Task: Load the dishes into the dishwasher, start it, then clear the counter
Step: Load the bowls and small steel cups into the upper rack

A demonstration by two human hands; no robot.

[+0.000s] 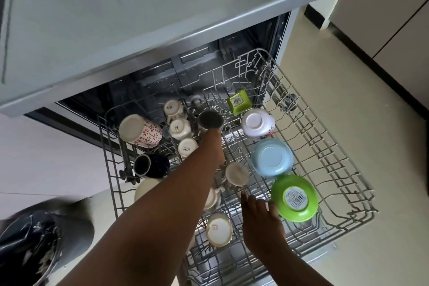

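Left hand: my left hand [214, 146] was reached well forward into the upper rack [325, 146], its fingers at the steel cup [210, 121]; the forearm hid the fingers, so I could not tell whether they gripped the cup or only touched it.
Right hand: my right hand [260, 213] lay low and close to me, fingers spread and relaxed, holding nothing, the fingertips just at the near rim of the green bowl [294, 197].
Task's thing: the steel cup stood upside down, base up, directly ahead of the left fingertips and far ahead of the right hand.
Long axis: I judged the cup's axis near upright, tilted slightly toward the hand.
Nearer hand: the left by far; the right was well apart from it.
Around the left hand: three small white cups [180, 127] just to its left, the flowered mug [140, 131] farther left, a white bowl [257, 125] to its right.
Between the hands: a pale upturned cup [236, 173]; the blue bowl [271, 158] sat ahead of the right hand.
Step, as I judged it: settling the steel cup on the tines; loading looked well along.
Risk: the cup could tip against the neighbouring white cups.
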